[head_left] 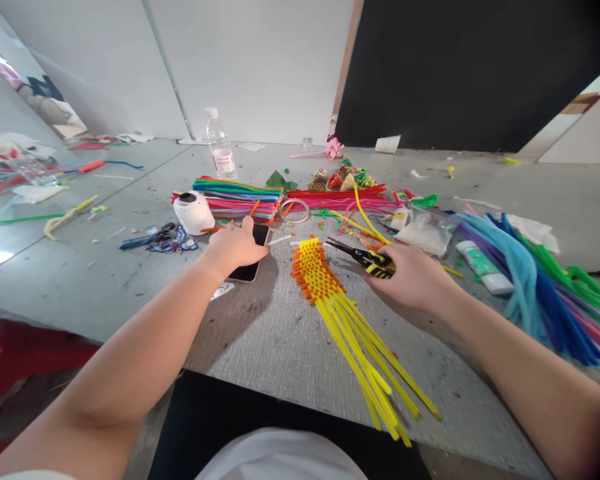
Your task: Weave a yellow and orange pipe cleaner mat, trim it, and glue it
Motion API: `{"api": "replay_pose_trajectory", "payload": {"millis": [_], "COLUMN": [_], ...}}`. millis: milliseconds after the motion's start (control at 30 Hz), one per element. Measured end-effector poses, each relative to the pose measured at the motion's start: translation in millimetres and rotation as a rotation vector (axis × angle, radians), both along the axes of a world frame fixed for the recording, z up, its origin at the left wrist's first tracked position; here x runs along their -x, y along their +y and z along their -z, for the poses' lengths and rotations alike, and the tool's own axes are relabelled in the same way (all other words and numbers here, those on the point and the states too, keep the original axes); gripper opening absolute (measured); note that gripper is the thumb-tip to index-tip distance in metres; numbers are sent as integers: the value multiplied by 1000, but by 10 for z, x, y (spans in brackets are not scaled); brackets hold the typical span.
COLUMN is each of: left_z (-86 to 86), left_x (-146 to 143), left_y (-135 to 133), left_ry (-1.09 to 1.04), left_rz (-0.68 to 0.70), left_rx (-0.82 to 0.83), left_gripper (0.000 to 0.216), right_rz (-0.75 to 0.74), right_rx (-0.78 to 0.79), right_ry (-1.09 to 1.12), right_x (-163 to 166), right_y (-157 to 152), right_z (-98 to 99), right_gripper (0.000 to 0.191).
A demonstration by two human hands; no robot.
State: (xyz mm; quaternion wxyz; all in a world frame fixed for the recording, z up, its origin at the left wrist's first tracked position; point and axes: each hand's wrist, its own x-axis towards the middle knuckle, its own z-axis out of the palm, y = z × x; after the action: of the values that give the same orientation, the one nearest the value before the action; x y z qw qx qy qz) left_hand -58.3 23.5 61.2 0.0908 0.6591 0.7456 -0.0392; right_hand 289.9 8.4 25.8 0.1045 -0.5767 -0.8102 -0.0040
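Note:
A woven strip of orange and yellow pipe cleaners [316, 270] lies on the table between my hands, its long loose yellow ends [363, 347] fanning toward me. My right hand [410, 273] grips a pair of black and yellow scissors [355, 252], the blades slightly parted and pointing at the woven strip. Over a dark phone [246, 270] rests my left hand [237, 245], thumb and index finger apart. Orange pipe cleaner pieces [255, 208] show beside its fingers, and a white strip [280, 239] lies near its thumb. The other left fingertips are hidden.
Behind are bundled coloured pipe cleaners [240, 193], a tape ring [295, 211], a white rounded object [194, 213] and a water bottle [221, 150]. At right lie a plastic bag [427, 230], a white-and-green tube [485, 267] and blue pipe cleaners [523, 287]. Keys [147, 237] lie left.

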Motion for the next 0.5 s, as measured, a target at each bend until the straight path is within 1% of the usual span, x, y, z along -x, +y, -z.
{"api": "replay_pose_trajectory", "payload": {"millis": [67, 133, 200, 233, 300, 367, 433, 500], "left_z": [-54, -118, -174, -193, -211, -207, -194, -185], "left_x": [74, 219, 405, 498, 650, 730, 735, 692], "left_y": [0, 26, 72, 98, 143, 166, 164, 145], "left_ry": [-46, -170, -389, -450, -469, -453, -442, -422], "left_rz": [-24, -67, -75, -71, -44, -8, 28, 52], "left_rx": [39, 97, 140, 153, 201, 273, 324, 335], "left_gripper": [98, 95, 79, 72, 63, 60, 60, 59], "right_rz": [-13, -14, -6, -5, -12, -20, -23, -22], "right_rx": [-2, -3, -2, -1, 7, 15, 25, 28], "right_ry": [1, -1, -5, -9, -17, -22, -20, -5], "right_x": [-3, -4, -1, 1, 5, 7, 8, 10], "right_y": [2, 4, 5, 5, 4, 2, 0, -1], "right_z": [4, 6, 5, 3, 0, -3, -3, -1], "right_gripper": [27, 26, 26, 26, 27, 28, 28, 27]}}
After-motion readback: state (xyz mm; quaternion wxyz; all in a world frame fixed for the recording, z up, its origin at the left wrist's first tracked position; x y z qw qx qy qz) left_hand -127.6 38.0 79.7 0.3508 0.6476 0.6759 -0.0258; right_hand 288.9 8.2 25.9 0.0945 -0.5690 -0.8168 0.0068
